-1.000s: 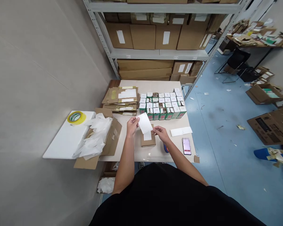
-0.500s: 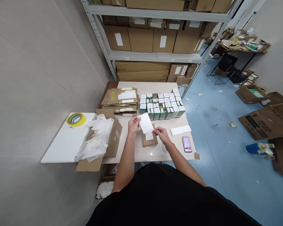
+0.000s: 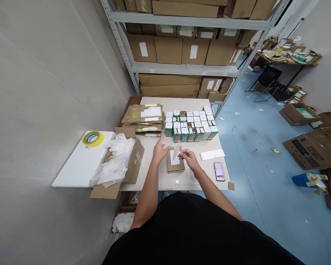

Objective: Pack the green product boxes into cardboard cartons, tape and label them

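A small flat cardboard box (image 3: 176, 169) lies on the table in front of me, with a white label (image 3: 173, 157) on its top. My right hand (image 3: 189, 158) is closed in a pinch over the box's right side, holding a thin white paper sheet (image 3: 177, 151) that shows at a steep angle. To the left of the box, my left hand (image 3: 159, 151) is open, index finger stretched forward and thumb apart, with nothing in it. Just beyond the hands stand rows of small white-and-green boxes (image 3: 191, 127), several with raised flaps.
Flattened cardboard (image 3: 143, 116) is stacked at back left. An open carton (image 3: 135, 162) with white wrapping paper (image 3: 114, 158) stands at left, near yellow tape (image 3: 93, 138). A white strip (image 3: 212, 154) and a phone (image 3: 219, 172) lie at right. Shelving (image 3: 182, 69) rises behind.
My left hand has let go of the white sheet and opened. The sheet, now in my right hand alone, has swung down over the small box. The view has shifted slightly.
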The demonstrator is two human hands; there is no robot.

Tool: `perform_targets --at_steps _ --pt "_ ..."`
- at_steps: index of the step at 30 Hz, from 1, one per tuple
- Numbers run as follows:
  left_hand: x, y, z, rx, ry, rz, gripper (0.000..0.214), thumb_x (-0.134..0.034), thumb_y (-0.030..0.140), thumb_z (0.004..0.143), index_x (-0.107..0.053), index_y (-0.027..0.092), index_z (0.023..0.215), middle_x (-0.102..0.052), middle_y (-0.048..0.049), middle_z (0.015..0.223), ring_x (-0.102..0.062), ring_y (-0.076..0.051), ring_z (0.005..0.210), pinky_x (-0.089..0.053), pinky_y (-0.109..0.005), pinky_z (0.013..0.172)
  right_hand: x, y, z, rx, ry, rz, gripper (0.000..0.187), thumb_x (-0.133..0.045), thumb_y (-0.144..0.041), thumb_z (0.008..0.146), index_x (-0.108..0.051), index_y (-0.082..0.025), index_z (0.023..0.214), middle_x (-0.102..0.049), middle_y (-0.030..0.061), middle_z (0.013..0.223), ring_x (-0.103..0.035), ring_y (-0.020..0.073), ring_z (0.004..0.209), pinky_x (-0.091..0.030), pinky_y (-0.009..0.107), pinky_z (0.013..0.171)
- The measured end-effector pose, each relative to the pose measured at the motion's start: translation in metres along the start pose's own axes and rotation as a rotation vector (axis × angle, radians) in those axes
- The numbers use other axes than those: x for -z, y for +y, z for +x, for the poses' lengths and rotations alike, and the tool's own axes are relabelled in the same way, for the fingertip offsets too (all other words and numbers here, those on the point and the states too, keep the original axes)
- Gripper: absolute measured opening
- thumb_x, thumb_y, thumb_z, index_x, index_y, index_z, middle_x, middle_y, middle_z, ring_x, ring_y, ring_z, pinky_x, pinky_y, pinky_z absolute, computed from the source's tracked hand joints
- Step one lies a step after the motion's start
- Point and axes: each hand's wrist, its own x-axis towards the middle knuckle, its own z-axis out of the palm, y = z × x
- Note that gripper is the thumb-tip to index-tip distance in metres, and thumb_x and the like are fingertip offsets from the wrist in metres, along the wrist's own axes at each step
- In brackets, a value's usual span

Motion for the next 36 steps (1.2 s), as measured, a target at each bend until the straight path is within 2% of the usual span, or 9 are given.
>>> perform_targets --at_steps 3,5,7,14,18,23,29,33,36 --pt "-0.008 0.012 -0.019 -0.054 -0.157 0.040 0.032 -0.089 0.037 0.069 -0.081 0.022 0.096 -0.078 -0.0106 0.103 -0.071 -0.024 0.091 -0.056 -0.035 0.083 0.000 -0.005 0.002 0.045 0.011 -0.025 0.034 -0.077 -0.057 0.080 -0.072 -0.023 0.084 -0.071 0.0023 0.080 -0.063 0.0168 0.072 -0.052 0.032 0.072" --pt "-0.016 0.018 -0.030 -0.034 -0.273 0.000 0.028 -0.090 0.037 0.068 -0.083 0.021 0.090 -0.079 -0.0100 0.096 -0.072 -0.026 0.088 -0.057 -0.036 0.082 0.001 -0.008 0.004 0.068 0.009 -0.045 0.035 -0.076 -0.058 0.080 -0.072 -0.024 0.085 -0.070 0.0022 0.081 -0.063 0.0174 0.073 -0.052 0.033 0.074" --pt "-0.025 0.019 -0.038 -0.031 -0.291 -0.054 0.028 -0.090 0.037 0.068 -0.083 0.022 0.090 -0.079 -0.0096 0.096 -0.072 -0.026 0.090 -0.057 -0.036 0.081 0.001 -0.010 0.006 0.089 0.005 -0.058 0.036 -0.076 -0.060 0.079 -0.071 -0.024 0.084 -0.069 0.0024 0.084 -0.062 0.0173 0.074 -0.053 0.033 0.075" --pt "-0.038 0.001 -0.042 -0.002 -0.021 -0.217 0.037 -0.080 0.052 0.077 -0.079 0.017 0.086 -0.076 -0.0068 0.086 -0.069 -0.019 0.082 -0.056 -0.032 0.082 0.009 -0.008 0.011 0.148 -0.076 -0.031 0.032 -0.076 -0.055 0.082 -0.072 -0.023 0.084 -0.067 0.0057 0.111 -0.066 0.0170 0.080 -0.054 0.034 0.079" --pt "-0.049 -0.001 -0.045 0.048 -0.134 -0.305 0.057 -0.066 0.068 0.085 -0.080 0.015 0.099 -0.077 -0.0121 0.101 -0.071 -0.023 0.097 -0.056 -0.036 0.091 0.016 -0.007 0.012 0.140 -0.052 0.017 0.031 -0.075 -0.053 0.084 -0.071 -0.023 0.084 -0.065 0.0054 0.113 -0.067 0.0163 0.080 -0.055 0.035 0.081" --pt "-0.070 -0.001 -0.044 0.070 -0.059 -0.258 0.057 -0.091 0.054 0.063 -0.080 0.016 0.104 -0.078 -0.0103 0.100 -0.071 -0.026 0.095 -0.059 -0.037 0.084 0.035 -0.013 0.014 0.154 -0.106 -0.033 0.031 -0.075 -0.054 0.082 -0.070 -0.024 0.082 -0.066 0.0070 0.116 -0.065 0.0195 0.092 -0.055 0.035 0.087" --pt "-0.089 -0.011 -0.040 0.070 0.123 -0.185 0.041 -0.082 0.054 0.074 -0.081 0.015 0.085 -0.070 -0.0017 0.074 -0.063 -0.017 0.071 -0.051 -0.026 0.062 0.065 -0.014 0.019 0.035 -0.066 0.050 0.037 -0.073 -0.058 0.080 -0.060 -0.024 0.077 -0.070 0.0060 0.110 -0.066 0.0206 0.090 -0.056 0.036 0.081" --pt "-0.114 -0.013 -0.044 0.043 0.193 -0.115 0.034 -0.080 0.049 0.077 -0.082 0.016 0.085 -0.067 -0.0005 0.073 -0.060 -0.015 0.068 -0.048 -0.024 0.061 0.067 -0.010 0.023 -0.071 -0.045 0.078 0.043 -0.078 -0.058 0.074 -0.060 -0.026 0.094 -0.069 0.0030 0.100 -0.068 0.0194 0.082 -0.055 0.033 0.075" --pt "-0.127 -0.014 -0.048 0.009 0.208 -0.093 0.032 -0.078 0.048 0.080 -0.082 0.016 0.085 -0.066 -0.0006 0.072 -0.060 -0.015 0.069 -0.048 -0.024 0.062 0.063 -0.008 0.024 -0.072 -0.022 0.058 0.044 -0.081 -0.057 0.072 -0.061 -0.025 0.095 -0.069 0.0028 0.093 -0.065 0.0194 0.082 -0.055 0.033 0.077"
